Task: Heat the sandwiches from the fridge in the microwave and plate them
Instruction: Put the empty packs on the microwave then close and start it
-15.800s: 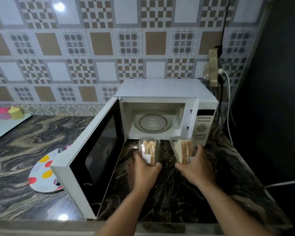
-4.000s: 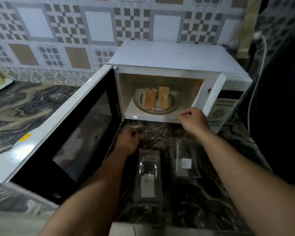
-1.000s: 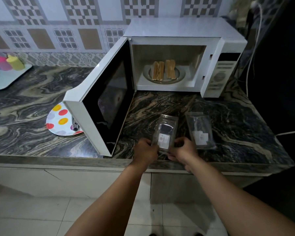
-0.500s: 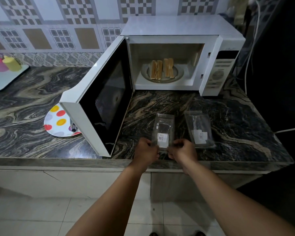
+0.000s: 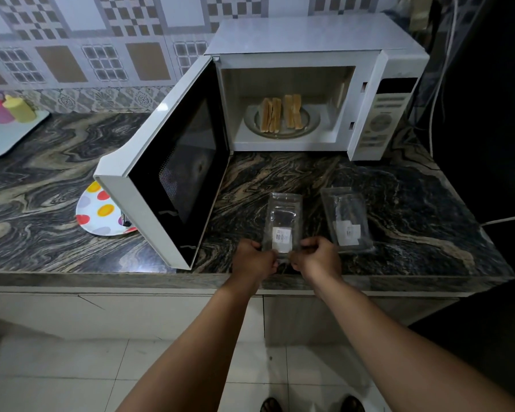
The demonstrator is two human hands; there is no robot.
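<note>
Head view, looking down at a dark marbled counter [image 5: 399, 203] with a white microwave [image 5: 309, 34] at its back as the landmark. Far left of the microwave, coloured cups [image 5: 9, 110] stand on a pale tray [image 5: 0, 138]. Nearer, a spotted plate [image 5: 97, 212] lies partly under the swung-open microwave door [image 5: 167, 162]. That door stands in the way: it covers part of the plate and blocks the straight path from the plate to the oven. Inside the microwave, two sandwiches [image 5: 281, 114] stand on edge on the glass turntable [image 5: 309, 126], not yet heated, judging by the open door.

In front of the microwave, at the counter's near edge, the left hand [image 5: 254, 260] and right hand [image 5: 318, 257] each pinch a near corner of an empty clear packet [image 5: 283, 221]. A second empty packet [image 5: 345, 221] lies just right of it, untouched.

Likely risks: the light, slippery packet could slide off the edge to the floor; an elbow could knock the open door; the upright sandwiches could topple when the turntable spins.
</note>
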